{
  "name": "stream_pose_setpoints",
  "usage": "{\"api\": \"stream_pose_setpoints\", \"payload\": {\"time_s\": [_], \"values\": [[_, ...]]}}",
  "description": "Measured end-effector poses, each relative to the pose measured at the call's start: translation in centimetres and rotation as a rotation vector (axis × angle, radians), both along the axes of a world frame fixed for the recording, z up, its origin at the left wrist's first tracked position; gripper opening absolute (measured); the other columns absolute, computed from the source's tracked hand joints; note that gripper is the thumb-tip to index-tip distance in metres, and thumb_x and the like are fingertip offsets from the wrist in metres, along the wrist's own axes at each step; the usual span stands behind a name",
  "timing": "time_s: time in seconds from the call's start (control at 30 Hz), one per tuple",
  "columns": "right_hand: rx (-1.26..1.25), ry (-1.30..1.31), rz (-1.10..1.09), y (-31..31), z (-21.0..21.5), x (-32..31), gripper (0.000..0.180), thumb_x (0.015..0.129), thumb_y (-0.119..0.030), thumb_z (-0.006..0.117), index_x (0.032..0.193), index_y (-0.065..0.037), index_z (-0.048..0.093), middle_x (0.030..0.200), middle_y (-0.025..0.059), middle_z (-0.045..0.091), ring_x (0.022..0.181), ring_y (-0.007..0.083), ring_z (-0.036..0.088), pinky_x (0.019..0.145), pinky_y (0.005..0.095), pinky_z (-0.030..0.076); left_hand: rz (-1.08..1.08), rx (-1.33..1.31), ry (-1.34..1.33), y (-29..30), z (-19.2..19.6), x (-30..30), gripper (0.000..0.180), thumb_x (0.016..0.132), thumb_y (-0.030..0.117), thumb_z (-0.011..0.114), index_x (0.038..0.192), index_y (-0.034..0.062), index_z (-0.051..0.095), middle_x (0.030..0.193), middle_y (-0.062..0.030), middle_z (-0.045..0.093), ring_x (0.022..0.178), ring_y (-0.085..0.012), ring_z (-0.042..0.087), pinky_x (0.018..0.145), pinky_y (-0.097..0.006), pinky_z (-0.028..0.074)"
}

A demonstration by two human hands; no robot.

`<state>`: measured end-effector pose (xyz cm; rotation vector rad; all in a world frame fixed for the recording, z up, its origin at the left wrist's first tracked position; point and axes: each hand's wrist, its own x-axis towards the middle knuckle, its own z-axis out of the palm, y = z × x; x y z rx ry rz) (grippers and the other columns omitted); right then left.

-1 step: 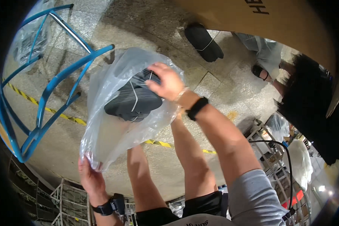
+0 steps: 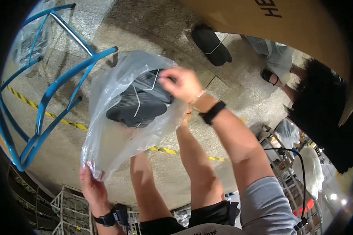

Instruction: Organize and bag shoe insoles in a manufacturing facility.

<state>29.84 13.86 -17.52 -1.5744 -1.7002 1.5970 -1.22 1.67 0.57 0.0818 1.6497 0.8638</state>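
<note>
At the far left of the frame a blue cart (image 2: 47, 102) of bent tube stands on the stone floor (image 2: 145, 23), with a second clear bag of dark goods (image 2: 27, 43) lying beyond it in the upper left. A yellow-and-black tape line (image 2: 66, 122) runs across the floor under the cart and on toward the middle.

Low and left of centre, the left hand (image 2: 91, 187) grips the lower corner of a clear bag (image 2: 117, 129), fingers closed on the gathered plastic; a black watch sits on that wrist. The bag hangs in the air above the person's bare knees, not resting on anything. Inside it, in the upper half, sits a dark shoe (image 2: 139, 103) with pale lines across it, possibly laces, though the plastic blurs them.

The right hand (image 2: 182, 84), just right of the shoe, is at the bag's upper edge, fingers curled and pinching the shoe or the plastic over it; which one cannot be told through the film. Compared with the earlier picture nothing has shifted: both hands and the shoe hold the same places, so the shoe reads as lodged in the bag.

Further right, another dark shoe (image 2: 211, 45) lies on the floor in the upper middle, and a second person (image 2: 321, 113) in dark clothes crouches at the right edge.
</note>
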Motion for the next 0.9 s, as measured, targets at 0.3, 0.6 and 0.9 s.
{"api": "stream_pose_setpoints", "payload": {"time_s": [0.3,0.6,0.9], "values": [[0.045,-1.254,-0.019,6.1,-11.3,16.6,0.102,0.051,-0.054,0.074,0.124,-0.001,0.028,0.116,0.0181,0.047,0.106,0.0316,0.048,0.088,0.0369,0.04,-0.037,-0.218,0.334,1.7,1.7,0.9,0.051,0.072,0.013,0.066,0.115,0.0005,0.043,0.105,-0.008,0.053,0.092,-0.0186,0.053,0.082,-0.032,0.042],[-0.177,-0.164,-0.829,-3.1,-6.8,13.8,0.07,0.059,-0.021,0.075,0.113,0.006,0.039,0.106,0.0146,0.054,0.091,0.0206,0.054,0.079,0.0314,0.044,-0.128,-0.196,0.309,4.5,2.3,4.3,0.045,0.075,0.008,0.063,0.114,0.0007,0.042,0.106,-0.008,0.053,0.095,-0.0161,0.051,0.088,-0.03,0.039],[-0.255,0.2,0.252,-5.4,7.5,-5.3,0.074,0.066,-0.035,0.066,0.117,0.011,0.037,0.107,0.0278,0.047,0.102,0.0365,0.046,0.09,0.038,0.035,-0.078,0.012,0.19,4.8,3.7,6.3,0.016,0.081,0.005,0.057,0.095,0.0053,0.05,0.079,0.002,0.052,0.065,-0.0048,0.043,0.058,-0.018,0.035]]}}
